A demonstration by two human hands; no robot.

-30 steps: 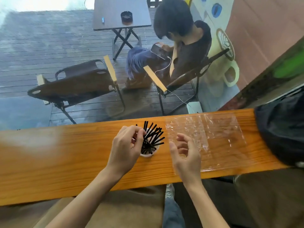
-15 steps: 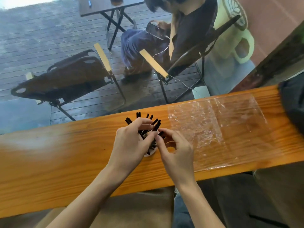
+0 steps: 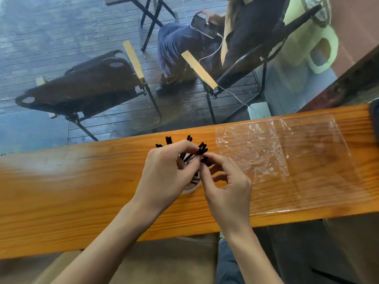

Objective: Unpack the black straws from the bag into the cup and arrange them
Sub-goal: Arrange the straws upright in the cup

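- Both hands met over the cup [image 3: 189, 189] near the middle of the wooden surface [image 3: 82, 181], fingertips almost touching each other.
- The left hand [image 3: 166, 177] was curled over the cup, its thumb and forefinger pinching the upper ends of a few black straws [image 3: 202, 149].
- The right hand [image 3: 227, 189] pinched a straw end just beside the left fingertips, its other fingers loosely bent beneath.
- The straws stood in the cup and fanned outward, their tips showing past the left knuckles (most of the white cup was hidden beneath that hand).
- The clear plastic bag [image 3: 283, 152] lay flat and crinkled on the surface to the right of the hands, apart from the cup.
- Beyond the surface, a folding chair [image 3: 86, 87] stood on dark decking.
- A seated person [image 3: 246, 27] in a second chair held a phone [image 3: 204, 26] with a white cable attached.
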